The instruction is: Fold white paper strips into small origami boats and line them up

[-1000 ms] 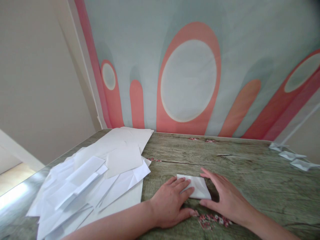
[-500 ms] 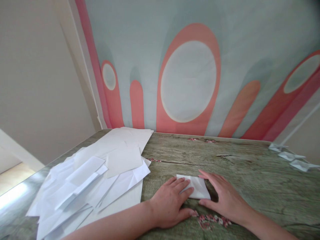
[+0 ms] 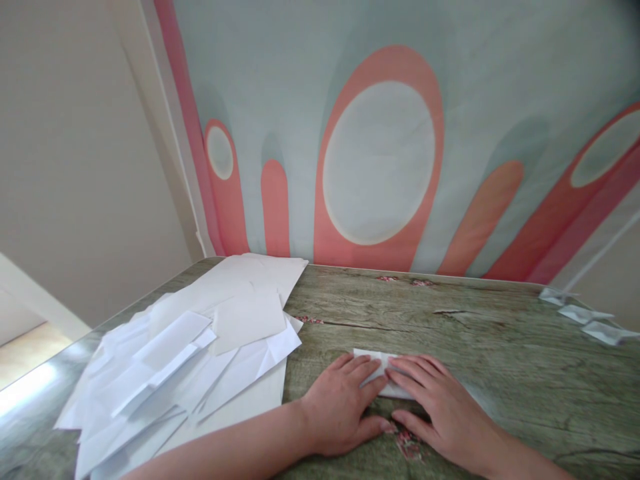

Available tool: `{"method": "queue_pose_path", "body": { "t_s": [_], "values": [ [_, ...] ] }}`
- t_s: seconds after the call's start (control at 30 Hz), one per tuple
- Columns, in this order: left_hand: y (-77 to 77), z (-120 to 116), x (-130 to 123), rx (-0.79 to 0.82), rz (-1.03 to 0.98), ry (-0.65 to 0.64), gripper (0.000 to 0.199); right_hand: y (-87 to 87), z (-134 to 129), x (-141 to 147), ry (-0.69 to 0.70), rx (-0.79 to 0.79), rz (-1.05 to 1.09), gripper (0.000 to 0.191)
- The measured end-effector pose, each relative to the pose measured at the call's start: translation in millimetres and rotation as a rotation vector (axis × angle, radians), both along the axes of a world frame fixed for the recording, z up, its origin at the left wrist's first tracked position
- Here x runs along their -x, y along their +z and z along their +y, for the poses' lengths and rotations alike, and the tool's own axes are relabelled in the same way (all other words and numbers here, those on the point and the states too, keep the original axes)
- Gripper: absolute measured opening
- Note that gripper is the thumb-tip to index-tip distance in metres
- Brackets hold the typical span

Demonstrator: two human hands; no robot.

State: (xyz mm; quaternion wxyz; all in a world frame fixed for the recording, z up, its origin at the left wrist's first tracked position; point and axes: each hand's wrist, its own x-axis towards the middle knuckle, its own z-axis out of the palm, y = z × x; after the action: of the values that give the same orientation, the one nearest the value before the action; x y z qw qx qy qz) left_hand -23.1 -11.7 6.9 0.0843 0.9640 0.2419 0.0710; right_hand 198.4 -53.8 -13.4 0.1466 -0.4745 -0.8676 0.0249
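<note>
A small folded sheet of white paper [image 3: 393,390] lies flat on the wooden-patterned table, partly covered by both hands. My left hand [image 3: 340,403] rests palm down over its left part, fingers stretched across it and thumb on the tabletop. Over the right part lies my right hand [image 3: 440,403], its fingers also extended and pressing down on the paper. Its fingertips come close to those of my left hand, and the two thumbs nearly meet below the sheet. Neither hand grips anything. The paper's right end is hidden under my right hand.
To the left, a loose pile of white paper sheets [image 3: 250,323] and folded strips spreads over the table [image 3: 370,300]. Several small folded paper pieces [image 3: 585,314] line the far right edge. Behind the table stands a wall covering [image 3: 280,80] with coral shapes.
My right hand has come down from around the paper's right end and moved left, now lying flat on it. The left hand has stayed in place.
</note>
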Motion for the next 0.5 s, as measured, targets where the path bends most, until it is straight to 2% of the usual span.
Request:
{"method": "queue_pose_path", "body": {
  "t_s": [0.5],
  "values": [
    [4.4,-5.5,-3.6,-0.069,0.035,0.048,0.055,9.6,-1.6,10.0,-0.05,0.087,-0.011,0.047]
  ]
}}
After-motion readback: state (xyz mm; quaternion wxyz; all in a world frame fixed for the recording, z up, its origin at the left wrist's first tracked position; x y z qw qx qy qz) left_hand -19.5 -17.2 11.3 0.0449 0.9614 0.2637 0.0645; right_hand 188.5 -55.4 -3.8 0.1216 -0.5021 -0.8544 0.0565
